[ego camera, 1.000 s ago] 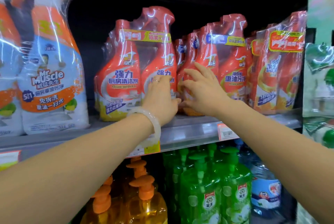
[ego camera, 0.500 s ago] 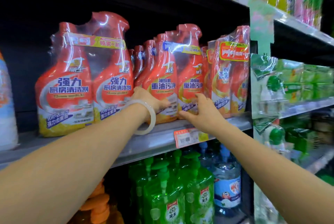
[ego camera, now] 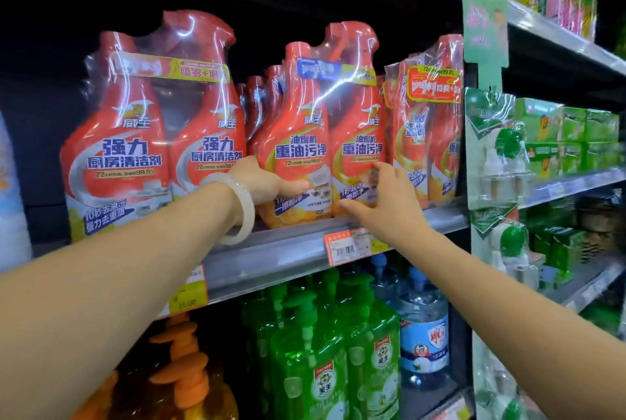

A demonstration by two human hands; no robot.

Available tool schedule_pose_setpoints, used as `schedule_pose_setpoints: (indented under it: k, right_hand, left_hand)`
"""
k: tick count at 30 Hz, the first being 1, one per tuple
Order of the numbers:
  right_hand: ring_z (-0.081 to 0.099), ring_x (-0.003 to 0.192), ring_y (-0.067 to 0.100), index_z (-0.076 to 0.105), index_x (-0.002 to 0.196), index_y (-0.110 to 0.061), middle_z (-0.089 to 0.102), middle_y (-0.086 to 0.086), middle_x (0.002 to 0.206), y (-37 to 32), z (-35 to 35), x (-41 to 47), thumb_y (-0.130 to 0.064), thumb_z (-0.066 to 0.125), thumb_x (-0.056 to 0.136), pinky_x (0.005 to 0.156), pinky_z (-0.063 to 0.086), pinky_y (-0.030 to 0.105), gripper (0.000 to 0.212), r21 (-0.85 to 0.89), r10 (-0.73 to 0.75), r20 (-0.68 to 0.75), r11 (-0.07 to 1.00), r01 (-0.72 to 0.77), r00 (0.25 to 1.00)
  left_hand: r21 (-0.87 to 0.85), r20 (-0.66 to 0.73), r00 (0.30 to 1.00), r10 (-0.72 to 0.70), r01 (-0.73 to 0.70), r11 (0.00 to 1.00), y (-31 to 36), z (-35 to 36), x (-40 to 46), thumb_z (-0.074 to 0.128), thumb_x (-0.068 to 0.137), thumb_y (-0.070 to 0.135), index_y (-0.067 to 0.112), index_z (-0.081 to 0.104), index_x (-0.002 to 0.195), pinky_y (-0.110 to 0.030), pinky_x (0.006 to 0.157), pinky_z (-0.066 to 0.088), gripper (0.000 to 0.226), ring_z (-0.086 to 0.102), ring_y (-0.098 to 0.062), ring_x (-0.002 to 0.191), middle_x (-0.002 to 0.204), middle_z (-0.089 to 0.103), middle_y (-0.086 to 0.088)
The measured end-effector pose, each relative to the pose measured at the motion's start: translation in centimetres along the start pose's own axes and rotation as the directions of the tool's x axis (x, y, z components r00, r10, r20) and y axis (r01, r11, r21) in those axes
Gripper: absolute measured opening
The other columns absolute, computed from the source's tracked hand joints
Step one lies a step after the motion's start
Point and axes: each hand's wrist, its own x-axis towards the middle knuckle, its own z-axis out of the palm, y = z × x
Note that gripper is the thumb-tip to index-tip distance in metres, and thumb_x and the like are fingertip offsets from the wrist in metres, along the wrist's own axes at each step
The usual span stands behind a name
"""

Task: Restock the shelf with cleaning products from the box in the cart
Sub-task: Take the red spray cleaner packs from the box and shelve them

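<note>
At the left of the shelf a twin pack of red kitchen spray is stood upright. Beside it, the middle twin pack is held at its lower front: the left hand, a pale bangle on its wrist, is wrapped round the pack's left edge with the thumb pressed flat on the label, and the right hand is laid against the right bottle with fingers spread and lightly bent. The step in hand is judged to be squaring this pack on the shelf. A third red pack is touched on the right. Next, release and a reach back to the cart, which is not seen, are called for.
</note>
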Motion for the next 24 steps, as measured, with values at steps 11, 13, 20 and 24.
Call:
schedule_pose_setpoints:
  k: [11, 13, 20, 24]
  right_hand:
    - [0.038, 0.125, 0.027, 0.036, 0.136, -0.006, 0.04, 0.012, 0.133, -0.1, 0.1, -0.3, -0.038, 0.072, 0.079, 0.105, 0.032, 0.035, 0.074, -0.011, 0.007, -0.052, 1.0, -0.008, 0.999]
    - [0.037, 0.126, 0.029, 0.037, 0.136, -0.005, 0.041, 0.014, 0.134, -0.5, 0.1, -0.3, -0.035, 0.074, 0.078, 0.105, 0.031, 0.036, 0.075, -0.01, 0.002, -0.072, 1.0, -0.003, 0.997]
    - [0.04, 0.123, 0.034, 0.046, 0.129, 0.003, 0.047, 0.022, 0.127, -6.1, 1.1, -2.8, -0.017, 0.073, 0.079, 0.099, 0.026, 0.028, 0.06, 0.051, -0.221, -0.222, 0.97, 0.237, 0.95]
    - [0.046, 0.114, 0.036, 0.052, 0.122, 0.002, 0.052, 0.021, 0.12, -13.5, 3.3, -6.3, -0.021, 0.071, 0.075, 0.094, 0.027, 0.026, 0.055, 0.111, -0.383, -0.144, 0.91, 0.399, 0.913]
  left_hand:
    - [0.013, -0.047, 0.994, 0.096, -0.096, 0.995, -0.1, 0.4, -2.5, 0.087, 0.062, 0.029, 0.014, 0.056, 0.119, -0.047, 0.089, 0.054, 0.067, 0.066, -0.026, 0.098, 0.11, 0.068, -0.004]
    - [0.075, -0.028, 0.993, 0.118, -0.116, 0.99, 0.0, 0.2, -3.0, 0.081, 0.07, 0.035, 0.015, 0.061, 0.107, -0.041, 0.089, 0.054, 0.046, 0.065, -0.021, 0.092, 0.101, 0.069, -0.001]
    - [0.416, -0.01, 0.95, 0.313, -0.281, 0.865, -1.0, -2.1, -8.7, 0.071, 0.081, 0.03, 0.01, 0.053, 0.101, -0.033, 0.078, 0.049, 0.033, 0.06, -0.021, 0.089, 0.094, 0.062, -0.002]
    - [0.595, -0.055, 0.906, 0.42, -0.308, 0.742, -4.0, -7.5, -14.9, 0.063, 0.087, 0.027, 0.013, 0.046, 0.13, -0.027, 0.1, 0.032, 0.049, 0.045, -0.02, 0.126, 0.133, 0.051, -0.004]
